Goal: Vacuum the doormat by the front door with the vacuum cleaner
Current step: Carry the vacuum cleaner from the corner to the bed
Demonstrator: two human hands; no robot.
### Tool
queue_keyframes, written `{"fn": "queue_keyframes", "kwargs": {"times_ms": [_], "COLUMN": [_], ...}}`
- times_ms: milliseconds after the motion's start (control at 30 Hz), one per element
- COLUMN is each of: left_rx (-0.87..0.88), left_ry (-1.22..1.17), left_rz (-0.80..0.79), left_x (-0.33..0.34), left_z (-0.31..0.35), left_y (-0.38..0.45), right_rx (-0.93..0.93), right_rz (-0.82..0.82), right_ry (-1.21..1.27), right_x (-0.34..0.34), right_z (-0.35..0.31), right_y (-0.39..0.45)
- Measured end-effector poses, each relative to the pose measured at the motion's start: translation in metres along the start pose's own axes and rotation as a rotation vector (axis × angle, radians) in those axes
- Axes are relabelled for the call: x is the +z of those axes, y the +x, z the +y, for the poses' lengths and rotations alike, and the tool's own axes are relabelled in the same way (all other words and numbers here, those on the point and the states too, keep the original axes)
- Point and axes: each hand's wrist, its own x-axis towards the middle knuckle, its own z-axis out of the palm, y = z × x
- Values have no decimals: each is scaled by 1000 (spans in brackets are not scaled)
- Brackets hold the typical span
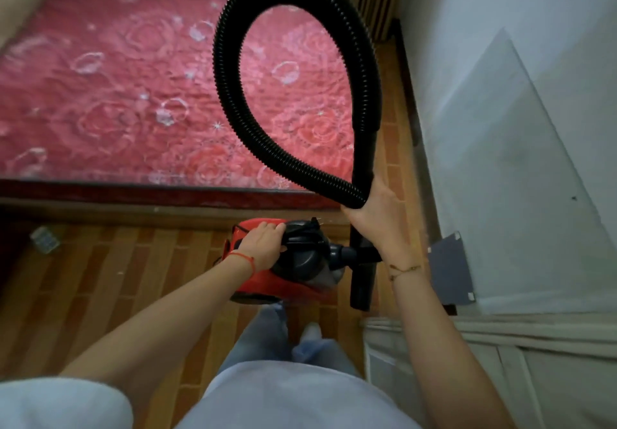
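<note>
A small red and black vacuum cleaner (300, 261) hangs just above the floor, lifted by its black top handle. My left hand (263, 241) is wrapped around that handle. My right hand (377, 208) grips the black ribbed hose (230, 71) together with the rigid black tube (364, 161), so the hose forms a tall loop over the bed. The tube's lower end (362, 285) hangs down beside the vacuum body. No doormat and no front door are in view.
A bed with a pink rose-patterned cover (133, 94) fills the space ahead. The floor (100, 278) has a brown brick pattern. A white wall (534, 128) with a grey panel (450, 271) runs along the right, a white cabinet (500, 361) below it. My legs stand underneath.
</note>
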Motion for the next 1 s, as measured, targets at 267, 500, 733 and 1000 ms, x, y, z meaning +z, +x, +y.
{"fn": "queue_keyframes", "kwargs": {"times_ms": [267, 500, 733, 1000], "left_rx": [-224, -432, -584, -661], "left_ry": [-58, -189, -259, -237], "left_rz": [47, 103, 138, 176], "left_x": [11, 23, 32, 27], "left_z": [-69, -145, -236, -348], "left_y": [-78, -153, -226, -292], "right_rx": [-174, -344, -495, -583], "right_rz": [-153, -314, -419, -471], "right_ry": [-1, 12, 60, 89], "right_x": [59, 130, 215, 302], "right_z": [-69, -156, -251, -351], "right_y": [-8, -14, -41, -72]}}
